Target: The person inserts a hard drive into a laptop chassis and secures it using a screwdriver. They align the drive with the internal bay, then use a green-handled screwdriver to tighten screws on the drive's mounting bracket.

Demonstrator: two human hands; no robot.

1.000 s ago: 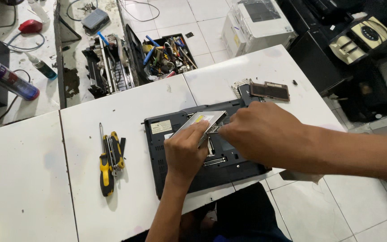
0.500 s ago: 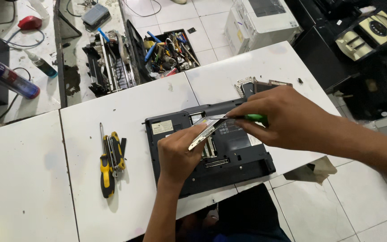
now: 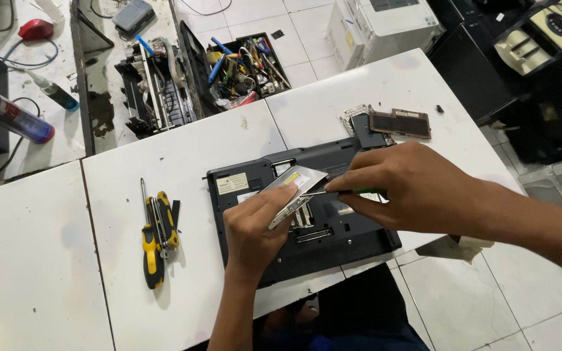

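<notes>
Flanking laptop (image 3: 307, 227): screwdrivers (image 3: 156, 231) (2), covers (image 3: 391, 123).

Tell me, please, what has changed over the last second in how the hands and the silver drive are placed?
The left hand has tilted the silver drive up onto its edge above the laptop. The right hand, which covered the drive before, has drawn back a little and now holds a green-handled screwdriver to it. The laptop, the yellow screwdrivers and the loose cover stayed where they were.
</notes>
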